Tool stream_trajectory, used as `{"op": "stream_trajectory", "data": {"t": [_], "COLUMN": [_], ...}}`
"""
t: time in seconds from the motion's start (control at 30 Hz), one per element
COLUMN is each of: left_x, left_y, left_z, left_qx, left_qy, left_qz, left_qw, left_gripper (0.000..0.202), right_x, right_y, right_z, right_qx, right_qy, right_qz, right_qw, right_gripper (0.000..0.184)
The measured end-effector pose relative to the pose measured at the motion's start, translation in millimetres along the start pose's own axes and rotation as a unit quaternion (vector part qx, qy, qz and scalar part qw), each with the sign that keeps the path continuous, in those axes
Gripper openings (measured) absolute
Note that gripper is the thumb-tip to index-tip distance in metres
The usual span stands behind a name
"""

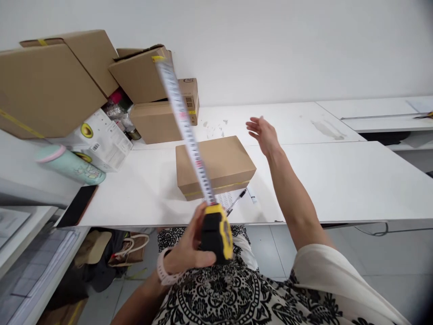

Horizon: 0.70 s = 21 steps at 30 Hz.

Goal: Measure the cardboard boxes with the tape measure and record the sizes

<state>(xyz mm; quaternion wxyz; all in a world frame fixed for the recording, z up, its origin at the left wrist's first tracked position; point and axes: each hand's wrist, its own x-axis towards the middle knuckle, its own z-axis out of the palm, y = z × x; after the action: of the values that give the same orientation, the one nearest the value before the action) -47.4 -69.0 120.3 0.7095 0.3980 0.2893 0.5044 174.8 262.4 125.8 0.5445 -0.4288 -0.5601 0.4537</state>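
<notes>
My left hand (pixel 189 246) is closed round a black and yellow tape measure (pixel 216 234), held low in front of my body. Its white blade (pixel 187 128) is pulled out and slants up to the left, slightly blurred, over a closed brown cardboard box (pixel 223 158). Yellow tape runs along the box's near side. Beyond the box's right end, my right hand (pixel 264 133) is raised, fingers apart and holding nothing. A pen (pixel 237 201) and a printed paper (pixel 226 201) lie at the near side of the box, the paper partly hidden.
Several cardboard boxes (pixel 145 74) are stacked at the back left. Nearer stand a white avocado-print box (pixel 108 140) and a mint bottle (pixel 71 164), with a dark flat phone-like slab (pixel 79 205) by the edge. The white table (pixel 321 185) stretches right towards a shelf (pixel 406 124).
</notes>
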Motion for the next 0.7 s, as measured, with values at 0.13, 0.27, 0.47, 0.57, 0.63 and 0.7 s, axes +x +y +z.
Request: {"op": "stream_trajectory", "data": {"t": [0.13,0.27,0.47,0.57,0.63,0.7], "left_x": [-25,-16,13,21,28,35], "left_y": [7,-2,32,64,79,87], "left_z": [-43.6,-79.6,-102.0,-96.9,-92.4,-89.7], "left_qx": [0.114,0.105,0.049,0.057,0.067,0.08], "left_qy": [0.157,0.225,0.188,0.171,0.163,0.158], "left_qz": [0.056,0.033,0.027,0.071,0.099,0.108], "left_qw": [0.979,0.968,0.981,0.981,0.979,0.978], "left_gripper": [0.089,0.086,0.091,0.091,0.091,0.09], "right_x": [-65,-114,-115,-107,-100,-91], "right_y": [35,66,27,-8,-21,-24], "right_z": [-37,-32,-13,-8,-4,-1], "right_qx": [-0.011,-0.005,-0.036,-0.062,-0.082,-0.12], "right_qy": [0.056,0.007,-0.078,-0.085,-0.088,-0.082], "right_qz": [0.058,0.116,0.082,0.016,0.002,0.006], "right_qw": [0.997,0.993,0.993,0.994,0.993,0.989], "right_gripper": [0.06,0.066,0.067,0.062,0.062,0.06]}}
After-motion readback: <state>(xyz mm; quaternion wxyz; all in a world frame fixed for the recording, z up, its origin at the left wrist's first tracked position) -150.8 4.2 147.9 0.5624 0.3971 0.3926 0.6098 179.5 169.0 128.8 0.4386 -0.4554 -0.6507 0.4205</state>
